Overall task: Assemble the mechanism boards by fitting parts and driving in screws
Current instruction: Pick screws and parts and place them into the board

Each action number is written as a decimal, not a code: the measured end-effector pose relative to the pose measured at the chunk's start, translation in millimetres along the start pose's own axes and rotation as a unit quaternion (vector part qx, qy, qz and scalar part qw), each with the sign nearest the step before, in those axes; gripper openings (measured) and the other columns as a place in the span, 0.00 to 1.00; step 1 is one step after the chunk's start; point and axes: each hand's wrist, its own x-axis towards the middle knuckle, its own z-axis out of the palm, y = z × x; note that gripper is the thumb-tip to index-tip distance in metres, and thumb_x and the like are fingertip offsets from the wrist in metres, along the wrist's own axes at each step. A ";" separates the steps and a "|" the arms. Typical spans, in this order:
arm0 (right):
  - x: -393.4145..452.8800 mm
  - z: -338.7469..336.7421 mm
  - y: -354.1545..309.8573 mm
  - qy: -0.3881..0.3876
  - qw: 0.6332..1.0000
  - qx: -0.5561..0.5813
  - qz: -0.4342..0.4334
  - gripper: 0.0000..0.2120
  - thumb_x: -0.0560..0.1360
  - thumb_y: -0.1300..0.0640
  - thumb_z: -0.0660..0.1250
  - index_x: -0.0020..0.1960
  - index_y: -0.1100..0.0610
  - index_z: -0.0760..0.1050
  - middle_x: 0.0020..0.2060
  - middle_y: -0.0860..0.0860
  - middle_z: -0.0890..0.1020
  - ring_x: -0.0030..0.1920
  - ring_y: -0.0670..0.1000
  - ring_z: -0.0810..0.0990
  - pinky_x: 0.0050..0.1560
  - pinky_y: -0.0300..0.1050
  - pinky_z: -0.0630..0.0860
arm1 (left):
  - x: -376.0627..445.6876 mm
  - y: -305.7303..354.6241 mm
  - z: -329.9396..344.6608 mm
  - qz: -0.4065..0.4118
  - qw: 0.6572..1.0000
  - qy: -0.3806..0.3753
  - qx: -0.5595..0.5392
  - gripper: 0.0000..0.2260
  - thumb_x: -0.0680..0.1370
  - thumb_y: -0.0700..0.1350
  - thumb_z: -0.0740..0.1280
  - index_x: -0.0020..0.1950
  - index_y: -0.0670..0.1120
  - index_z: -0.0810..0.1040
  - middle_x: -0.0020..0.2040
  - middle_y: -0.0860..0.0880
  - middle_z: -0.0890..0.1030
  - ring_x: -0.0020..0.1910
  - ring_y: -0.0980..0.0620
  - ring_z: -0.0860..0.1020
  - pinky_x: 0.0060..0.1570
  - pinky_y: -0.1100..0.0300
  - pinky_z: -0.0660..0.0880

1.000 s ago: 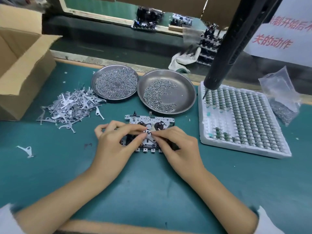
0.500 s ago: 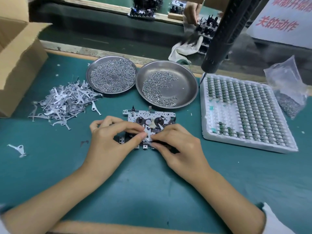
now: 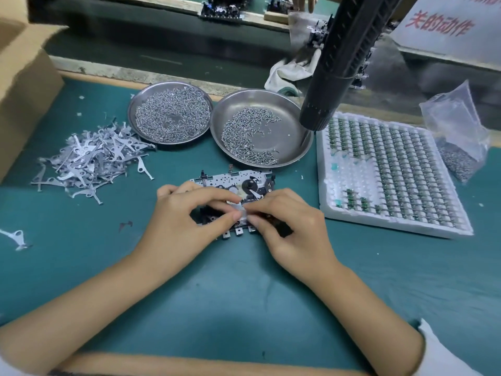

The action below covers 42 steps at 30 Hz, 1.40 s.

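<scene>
Both hands, left hand and right hand, pinch a small metal part onto the mechanism board, so fitting is under way and screws seemingly remain undriven.

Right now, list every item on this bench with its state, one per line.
Mechanism board: flat on mat, held by both hands.
Left hand: pinching a small part on it.
Right hand: pinching the same spot.
Left dish: well covered with screws.
Right dish: partly filled.
Foam tray: near-left pockets empty.
Electric screwdriver: hanging, unheld.

Single head-worn view, facing forward and down, close over the green bench, wide-angle.
</scene>
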 end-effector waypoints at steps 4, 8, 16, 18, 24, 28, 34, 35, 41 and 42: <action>2.0 -4.6 4.2 0.028 0.999 0.033 0.029 0.07 0.73 0.68 0.66 0.49 0.63 0.82 0.42 0.52 0.83 0.45 0.49 0.79 0.49 0.40 0.74 | 0.7 0.1 -3.3 0.011 1.000 -0.012 0.007 0.08 0.67 0.56 0.71 0.46 0.63 0.79 0.42 0.68 0.81 0.48 0.61 0.76 0.55 0.64 0.59; 2.0 -3.0 5.9 0.060 0.992 0.071 0.081 0.09 0.75 0.66 0.66 0.52 0.61 0.81 0.42 0.51 0.83 0.45 0.49 0.81 0.49 0.42 0.76 | 15.6 0.0 -10.3 0.065 0.998 0.015 0.019 0.07 0.72 0.54 0.72 0.48 0.55 0.81 0.43 0.60 0.82 0.42 0.58 0.77 0.52 0.57 0.68; 2.9 -1.6 5.1 0.090 0.987 0.084 0.098 0.10 0.75 0.63 0.65 0.53 0.54 0.80 0.41 0.49 0.83 0.44 0.47 0.81 0.48 0.42 0.77 | 104.2 -41.8 -40.4 -0.035 0.946 0.036 0.319 0.16 0.79 0.47 0.65 0.67 0.49 0.74 0.64 0.44 0.76 0.63 0.38 0.69 0.61 0.48 0.63; 3.3 -1.5 5.2 0.090 0.987 0.085 0.098 0.10 0.75 0.63 0.65 0.53 0.53 0.80 0.41 0.49 0.83 0.44 0.47 0.81 0.47 0.43 0.77 | 113.1 -47.9 -39.8 -0.069 0.939 0.007 0.336 0.16 0.79 0.49 0.65 0.66 0.50 0.75 0.63 0.42 0.77 0.63 0.38 0.71 0.62 0.48 0.63; 3.2 -1.1 7.4 0.086 0.988 0.078 0.099 0.09 0.74 0.63 0.66 0.52 0.56 0.82 0.40 0.48 0.83 0.43 0.45 0.80 0.47 0.39 0.76 | 114.6 -53.0 -35.4 -0.031 0.937 0.093 0.334 0.07 0.76 0.48 0.69 0.51 0.49 0.84 0.48 0.45 0.84 0.51 0.41 0.78 0.53 0.53 0.61; 3.6 -1.8 7.4 0.084 0.989 0.076 0.099 0.09 0.74 0.63 0.66 0.52 0.56 0.82 0.40 0.48 0.84 0.43 0.45 0.80 0.46 0.38 0.76 | 107.9 -55.3 -36.2 -0.001 0.936 0.138 0.323 0.06 0.77 0.47 0.68 0.48 0.49 0.84 0.48 0.46 0.84 0.50 0.42 0.78 0.52 0.52 0.59; 4.2 -2.1 4.5 0.098 0.989 0.062 0.088 0.09 0.75 0.63 0.66 0.52 0.58 0.82 0.41 0.48 0.83 0.43 0.47 0.81 0.45 0.41 0.77 | 96.7 -56.5 -36.1 0.027 0.938 0.190 0.287 0.08 0.77 0.49 0.67 0.49 0.47 0.84 0.48 0.46 0.84 0.48 0.43 0.79 0.51 0.52 0.60; 4.8 -2.0 4.0 0.103 0.989 0.057 0.086 0.09 0.75 0.63 0.66 0.52 0.58 0.82 0.41 0.48 0.83 0.44 0.47 0.81 0.46 0.41 0.77 | 95.5 -56.9 -35.9 0.026 0.937 0.194 0.290 0.08 0.77 0.49 0.67 0.49 0.48 0.84 0.47 0.46 0.84 0.47 0.43 0.79 0.51 0.52 0.60; 20.4 -6.3 5.2 0.114 0.991 0.010 0.072 0.09 0.74 0.65 0.66 0.51 0.60 0.82 0.44 0.47 0.83 0.47 0.46 0.81 0.50 0.37 0.75 | 92.5 -59.7 -35.7 0.029 0.941 0.194 0.277 0.07 0.77 0.47 0.68 0.50 0.48 0.84 0.47 0.46 0.84 0.46 0.44 0.80 0.51 0.52 0.61; 26.0 -7.9 6.3 0.113 0.991 0.001 0.079 0.09 0.74 0.65 0.66 0.51 0.59 0.82 0.44 0.47 0.83 0.47 0.45 0.81 0.51 0.36 0.75 | 92.1 -59.9 -36.2 0.026 0.941 0.194 0.275 0.06 0.77 0.47 0.68 0.50 0.48 0.84 0.47 0.46 0.84 0.46 0.44 0.80 0.51 0.52 0.61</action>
